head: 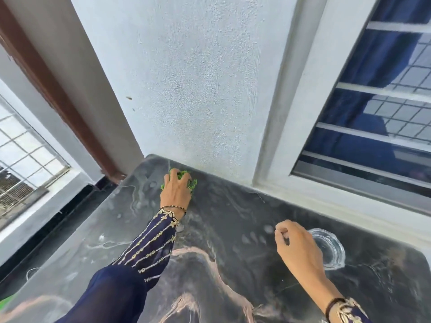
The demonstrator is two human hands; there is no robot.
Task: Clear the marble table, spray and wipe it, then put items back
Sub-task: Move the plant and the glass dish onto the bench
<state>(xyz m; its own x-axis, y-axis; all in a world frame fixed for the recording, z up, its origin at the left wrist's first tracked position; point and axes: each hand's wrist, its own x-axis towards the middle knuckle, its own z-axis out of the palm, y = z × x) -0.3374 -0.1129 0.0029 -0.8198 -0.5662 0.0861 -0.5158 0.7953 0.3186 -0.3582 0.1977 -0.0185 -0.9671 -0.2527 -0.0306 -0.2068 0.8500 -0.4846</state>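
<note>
Left hand [175, 193] presses a green cloth [180, 177] flat, fingers spread over it, at the far left corner of the marble table [233, 220], likely to reach the edge by the wall; right hand [297, 247] hovers loosely curled, holding nothing, beside a glass bowl [330, 247] (contents clear or none; cannot tell).

Marble table [233, 241]: dark stone, polished, glossy, pale veining, dull smears on top. Green cloth [180, 177]: fluffy, matt pile. Glass vessel [331, 248]: clear, smooth, shiny. Wall [198, 78]: rough, matt, stippled paint. Sleeve [149, 250]: sheer navy fabric, raised pale embroidery.
</note>
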